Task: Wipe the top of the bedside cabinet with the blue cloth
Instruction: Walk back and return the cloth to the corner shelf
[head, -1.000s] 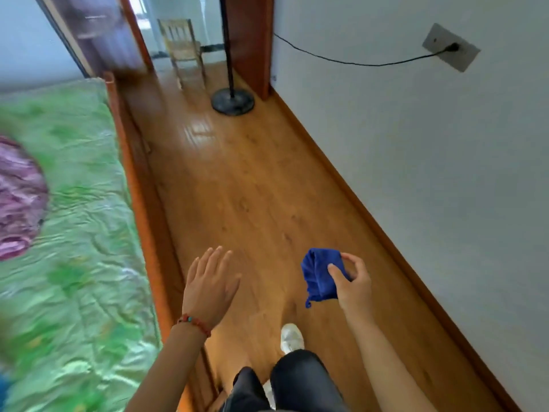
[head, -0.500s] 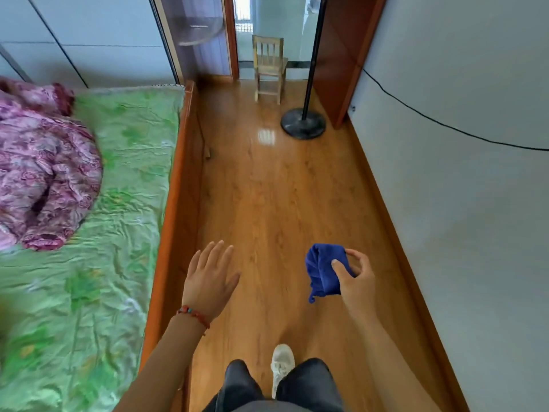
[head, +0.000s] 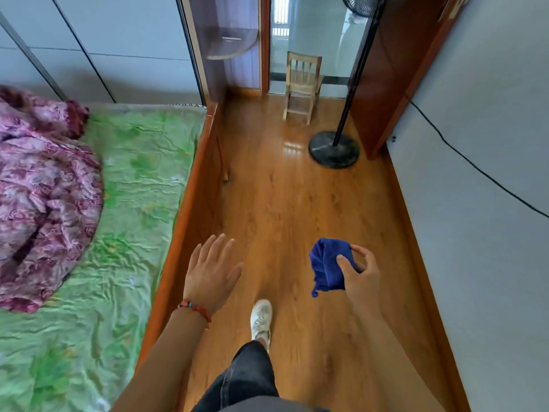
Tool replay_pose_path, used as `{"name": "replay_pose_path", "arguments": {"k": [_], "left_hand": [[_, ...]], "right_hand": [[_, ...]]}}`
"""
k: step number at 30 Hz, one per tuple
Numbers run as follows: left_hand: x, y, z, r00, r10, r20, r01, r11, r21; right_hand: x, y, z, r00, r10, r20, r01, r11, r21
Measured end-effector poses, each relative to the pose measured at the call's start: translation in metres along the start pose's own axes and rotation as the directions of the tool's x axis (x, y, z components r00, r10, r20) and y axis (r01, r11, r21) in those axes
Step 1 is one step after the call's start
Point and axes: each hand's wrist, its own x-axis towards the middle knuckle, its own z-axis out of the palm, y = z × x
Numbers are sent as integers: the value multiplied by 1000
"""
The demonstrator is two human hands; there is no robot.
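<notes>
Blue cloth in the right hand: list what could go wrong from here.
1. The blue cloth is only pinched by the right hand with a tail dangling; it could slip to the floor.
2. The fan base stands in the narrow aisle ahead, a possible trip point.
3. No bedside cabinet is in view, so wiping cannot start yet.

Glossy orange-brown wood plank floor (head: pixel 297 209): black round-base fan stand (head: pixel 333 150) and small pale wooden chair (head: pixel 302 84) stand on it at far end. Wood-framed bed with wrinkled green sheet (head: pixel 118 233) on left carries crumpled pink floral quilt (head: pixel 44 197).
</notes>
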Motion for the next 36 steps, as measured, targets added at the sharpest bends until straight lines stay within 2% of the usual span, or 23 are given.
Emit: {"name": "replay_pose_path", "arguments": {"k": [4, 10, 16, 24, 30, 36], "left_hand": [[97, -26, -10, 998, 16, -64, -17, 1000, -17], [232, -56, -23, 997, 3, -75, -5, 999, -31], [360, -74, -14, 997, 16, -69, -18, 999, -40], [544, -97, -8, 993, -111, -25, 110, 993, -46], [668, -121, -21, 982, -166, -90, 160, 985, -69], [788, -151, -13, 977, -165, -132, 159, 986, -60]], "right_hand": [[75, -33, 47, 1000, 0, -3, 0, 1000, -22], [179, -87, 106, 1000, -9, 19, 10, 1000, -27], [294, -113, 164, 999, 2, 33, -1, 999, -47], [484, -174, 240, 997, -14, 77, 18, 999, -48], [607, -223, 294, 990, -14, 139, 21, 999, -43], [715, -248, 362, 990, 16, 141, -7, 998, -62]]}}
